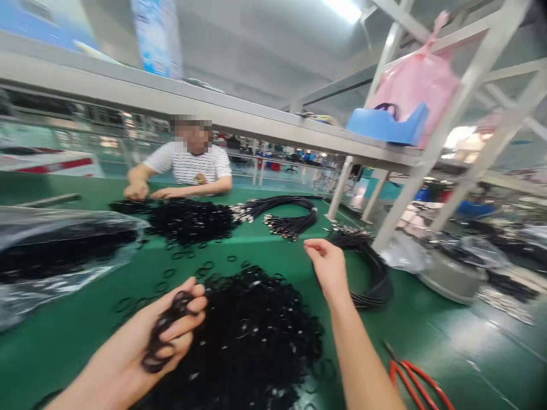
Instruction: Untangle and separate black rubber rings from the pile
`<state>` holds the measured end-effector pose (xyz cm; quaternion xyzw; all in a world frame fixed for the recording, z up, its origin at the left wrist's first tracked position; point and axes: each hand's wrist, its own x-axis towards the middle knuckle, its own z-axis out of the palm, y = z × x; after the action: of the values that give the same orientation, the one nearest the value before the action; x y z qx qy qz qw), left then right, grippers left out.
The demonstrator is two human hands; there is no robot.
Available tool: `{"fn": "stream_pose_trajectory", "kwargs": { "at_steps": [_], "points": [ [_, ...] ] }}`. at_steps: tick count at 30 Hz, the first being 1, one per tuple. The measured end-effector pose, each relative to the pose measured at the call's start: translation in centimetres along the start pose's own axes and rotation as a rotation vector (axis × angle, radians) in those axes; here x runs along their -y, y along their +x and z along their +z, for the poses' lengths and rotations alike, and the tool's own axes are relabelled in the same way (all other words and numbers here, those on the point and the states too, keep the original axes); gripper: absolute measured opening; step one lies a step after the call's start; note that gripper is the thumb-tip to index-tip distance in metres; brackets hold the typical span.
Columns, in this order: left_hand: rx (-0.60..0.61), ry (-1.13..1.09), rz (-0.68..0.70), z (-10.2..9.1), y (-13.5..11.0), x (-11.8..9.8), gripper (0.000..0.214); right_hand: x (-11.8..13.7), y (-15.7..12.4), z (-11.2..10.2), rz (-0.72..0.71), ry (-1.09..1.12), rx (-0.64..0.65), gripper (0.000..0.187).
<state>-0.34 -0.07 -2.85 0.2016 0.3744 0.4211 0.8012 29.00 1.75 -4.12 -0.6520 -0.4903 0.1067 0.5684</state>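
My left hand [128, 350], palm up with the fingers curled, holds several black rubber rings [159, 333]. Below and beside it spreads a large pile of black rings [252, 336] on the green tabletop [273, 256]. My right hand [331, 267] is raised past the pile's far right side, thumb and fingers pinched together; whatever may be between them is too small or hidden. Just right of it lies a looped bundle of black cables [376, 279], partly behind the hand. A second cable bundle [299, 205] with metal ends curves farther back.
Across the table a person in a striped shirt [194, 165] has both hands at another ring pile [188, 219]. A clear plastic bag [81, 245] lies left. Red-handled pliers [421, 384] lie near right. A shelf [239, 119] with a blue bin [388, 122] spans overhead on posts.
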Motion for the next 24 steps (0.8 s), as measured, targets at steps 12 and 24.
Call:
{"fn": "stream_pose_trajectory", "kwargs": {
  "at_steps": [12,24],
  "points": [
    [0.042,-0.275,-0.021,0.4,-0.7,0.5,0.037,10.1,-12.9,5.9,-0.304,0.110,0.585,0.028],
    [-0.021,-0.395,0.105,1.2,-0.9,1.0,0.033,9.1,-12.6,6.2,-0.439,0.082,0.489,0.026]
  ]
}}
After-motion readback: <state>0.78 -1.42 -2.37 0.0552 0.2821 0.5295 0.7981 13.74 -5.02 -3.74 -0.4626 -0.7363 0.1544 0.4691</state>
